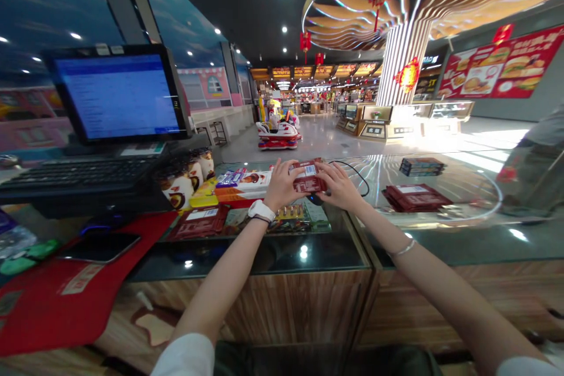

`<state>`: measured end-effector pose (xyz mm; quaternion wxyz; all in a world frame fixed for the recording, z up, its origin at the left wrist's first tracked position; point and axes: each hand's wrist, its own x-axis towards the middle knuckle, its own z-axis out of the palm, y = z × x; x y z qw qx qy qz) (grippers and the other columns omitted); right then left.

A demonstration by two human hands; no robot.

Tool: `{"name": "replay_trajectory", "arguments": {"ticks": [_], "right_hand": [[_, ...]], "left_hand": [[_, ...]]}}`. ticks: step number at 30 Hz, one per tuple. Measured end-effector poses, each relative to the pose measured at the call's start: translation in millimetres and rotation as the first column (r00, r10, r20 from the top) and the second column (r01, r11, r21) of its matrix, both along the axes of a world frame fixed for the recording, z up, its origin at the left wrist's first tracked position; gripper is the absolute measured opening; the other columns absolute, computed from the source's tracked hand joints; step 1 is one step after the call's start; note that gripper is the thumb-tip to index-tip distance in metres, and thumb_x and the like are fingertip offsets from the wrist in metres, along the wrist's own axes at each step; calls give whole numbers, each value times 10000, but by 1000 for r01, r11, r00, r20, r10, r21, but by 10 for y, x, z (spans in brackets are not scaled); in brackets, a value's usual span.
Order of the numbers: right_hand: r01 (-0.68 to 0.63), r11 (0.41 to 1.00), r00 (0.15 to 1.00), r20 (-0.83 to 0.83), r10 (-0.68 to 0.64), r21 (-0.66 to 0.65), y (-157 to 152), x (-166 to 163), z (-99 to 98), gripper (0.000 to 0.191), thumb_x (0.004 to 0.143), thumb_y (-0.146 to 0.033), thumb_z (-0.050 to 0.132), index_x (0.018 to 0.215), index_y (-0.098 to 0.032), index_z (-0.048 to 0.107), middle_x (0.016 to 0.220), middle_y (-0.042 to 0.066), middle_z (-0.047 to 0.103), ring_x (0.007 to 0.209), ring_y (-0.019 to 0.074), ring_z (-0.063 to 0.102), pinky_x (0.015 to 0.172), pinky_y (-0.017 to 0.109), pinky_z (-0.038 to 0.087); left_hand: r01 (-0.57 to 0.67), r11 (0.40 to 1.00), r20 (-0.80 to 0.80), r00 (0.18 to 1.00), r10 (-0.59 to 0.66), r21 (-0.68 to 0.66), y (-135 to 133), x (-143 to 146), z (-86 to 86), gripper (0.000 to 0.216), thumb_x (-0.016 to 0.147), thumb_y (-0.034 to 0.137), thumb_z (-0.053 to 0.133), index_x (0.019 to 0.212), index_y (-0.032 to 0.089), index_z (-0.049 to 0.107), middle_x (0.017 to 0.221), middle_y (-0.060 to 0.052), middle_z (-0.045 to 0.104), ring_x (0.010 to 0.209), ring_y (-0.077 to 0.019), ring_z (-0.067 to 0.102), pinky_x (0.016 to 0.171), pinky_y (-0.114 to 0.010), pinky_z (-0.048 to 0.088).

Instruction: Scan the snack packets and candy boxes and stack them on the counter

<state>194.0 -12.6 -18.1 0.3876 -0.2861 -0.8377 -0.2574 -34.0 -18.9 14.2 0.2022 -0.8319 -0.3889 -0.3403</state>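
Between both hands, above the glass counter, is a dark red snack packet (309,177) with a white label. My left hand (282,185), with a white watch at the wrist, has its fingers closed on the packet's left edge. On the opposite edge, my right hand (338,187) grips it with thumb and fingers. Under the left wrist lies a stack of similar red packets (202,220). Another pile of red packets (416,197) rests on the counter to the right. Just below the held packet a small dark device (314,200) with a blue light is partly hidden.
A monitor (123,94) and black keyboard (83,176) stand at left. Nearby are a phone (100,247) on a red mat (66,299), patterned cups (194,173) and boxed goods (242,185). Small boxes (422,166) sit at right. A blurred person (535,158) is beyond the counter.
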Motion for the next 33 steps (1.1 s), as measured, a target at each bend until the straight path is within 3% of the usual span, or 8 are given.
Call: {"name": "replay_trajectory", "arguments": {"ticks": [7, 15, 21, 33], "right_hand": [[9, 994, 1000, -5, -10, -110, 9, 67, -7, 523, 777, -323, 704, 1243, -175, 520, 1582, 189, 349, 1496, 343, 257, 1173, 600, 297], [30, 997, 1000, -7, -30, -76, -1, 94, 16, 498, 788, -327, 689, 1243, -186, 543, 1494, 181, 473, 1413, 321, 409, 1191, 582, 270], [45, 996, 998, -32, -47, -75, 7, 132, 17, 422, 786, -318, 673, 1176, -203, 559, 1486, 167, 484, 1393, 319, 433, 1187, 585, 278], [33, 997, 999, -12, -34, -75, 40, 80, -8, 405, 795, -316, 674, 1167, -192, 571, 1505, 180, 463, 1414, 316, 411, 1182, 584, 293]], "left_hand": [[47, 998, -105, 994, -43, 36, -41, -15, -17, 497, 744, 429, 785, 1179, 233, 645, 1407, -138, 543, 1334, -302, 485, 1224, -565, 232], [53, 998, -134, 990, -54, -16, -65, 29, -14, 501, 773, 401, 759, 1220, 226, 619, 1479, -146, 494, 1401, -321, 429, 1233, -584, 194], [36, 999, -165, 986, -35, 7, -35, -4, -26, 493, 799, 355, 725, 1251, 218, 584, 1576, -154, 372, 1466, -324, 341, 1222, -599, 191], [36, 999, -190, 981, -37, -8, -12, -11, -36, 533, 794, 328, 723, 1290, 209, 568, 1568, -160, 386, 1471, -325, 335, 1224, -599, 188]]}}
